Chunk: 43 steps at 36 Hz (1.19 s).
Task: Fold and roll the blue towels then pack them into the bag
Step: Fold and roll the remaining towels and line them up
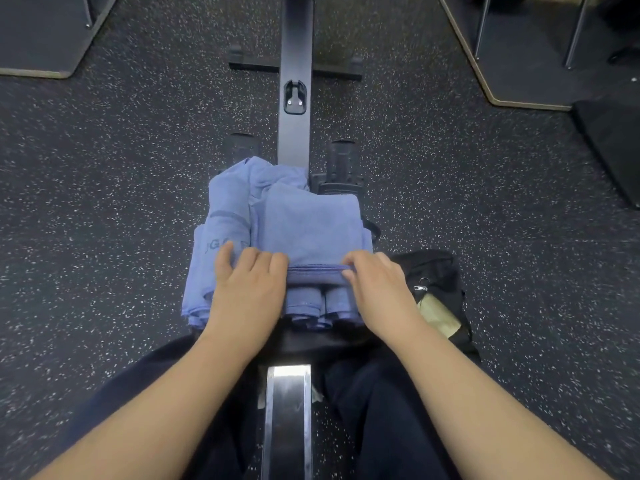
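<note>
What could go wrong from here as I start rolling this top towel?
1. The folded towel lies on top of rolled towels on a narrow seat; pushing the roll forward may knock those off onto the floor.
2. The left hand and right hand each hold only the near edge, so the roll may start loose or crooked.
3. The crumpled towel behind could get caught in the roll.

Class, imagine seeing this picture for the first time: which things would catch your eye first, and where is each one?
Probably the blue towels heaped at centre on the rowing machine's rail. The left hand and right hand grip the top towel's near edge. A black bag lies on the speckled floor, just right.
</note>
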Each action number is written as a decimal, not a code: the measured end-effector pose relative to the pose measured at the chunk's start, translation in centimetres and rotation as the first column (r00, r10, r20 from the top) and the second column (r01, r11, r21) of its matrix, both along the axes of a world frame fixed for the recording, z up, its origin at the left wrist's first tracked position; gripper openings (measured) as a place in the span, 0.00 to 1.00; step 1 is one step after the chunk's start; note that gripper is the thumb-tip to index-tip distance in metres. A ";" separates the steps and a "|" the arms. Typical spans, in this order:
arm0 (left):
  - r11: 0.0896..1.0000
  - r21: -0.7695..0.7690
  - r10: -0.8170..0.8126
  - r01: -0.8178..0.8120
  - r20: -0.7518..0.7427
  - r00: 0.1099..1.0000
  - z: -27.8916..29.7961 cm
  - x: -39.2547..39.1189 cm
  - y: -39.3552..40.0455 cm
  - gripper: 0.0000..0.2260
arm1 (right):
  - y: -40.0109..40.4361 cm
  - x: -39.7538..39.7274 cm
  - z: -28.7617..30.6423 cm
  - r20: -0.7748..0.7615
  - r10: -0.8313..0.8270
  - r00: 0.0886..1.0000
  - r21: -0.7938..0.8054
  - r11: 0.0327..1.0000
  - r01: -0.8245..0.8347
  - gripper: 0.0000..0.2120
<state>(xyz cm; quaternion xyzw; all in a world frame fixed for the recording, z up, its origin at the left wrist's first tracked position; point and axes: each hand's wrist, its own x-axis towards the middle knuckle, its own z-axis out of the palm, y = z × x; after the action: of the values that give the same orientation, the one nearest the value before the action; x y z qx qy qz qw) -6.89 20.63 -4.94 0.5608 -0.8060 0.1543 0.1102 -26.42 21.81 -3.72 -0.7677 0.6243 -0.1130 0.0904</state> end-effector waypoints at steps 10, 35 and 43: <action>0.999 -0.010 0.048 -0.048 0.065 0.997 0.3 0.2 -0.5 0.07 | -0.8 0.5 -1.1 0.085 -0.134 0.987 -0.006 0.991 0.135 0.05; 0.990 0.085 -0.113 0.112 0.007 0.994 0.2 -0.1 0.1 0.09 | 0.0 0.8 -1.8 0.185 -0.024 0.983 -0.195 0.979 0.061 0.10; 0.991 0.094 -0.095 0.097 -0.029 0.995 0.7 -0.2 -0.2 0.06 | 0.1 0.9 -2.1 0.147 -0.006 0.989 -0.186 0.982 0.034 0.11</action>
<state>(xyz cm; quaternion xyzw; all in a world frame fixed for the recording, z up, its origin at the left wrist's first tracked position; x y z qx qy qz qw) -7.05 20.44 -4.29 0.5278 -0.8370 0.1035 0.1005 -25.51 21.86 -5.77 -0.7562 0.6102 -0.2282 0.0617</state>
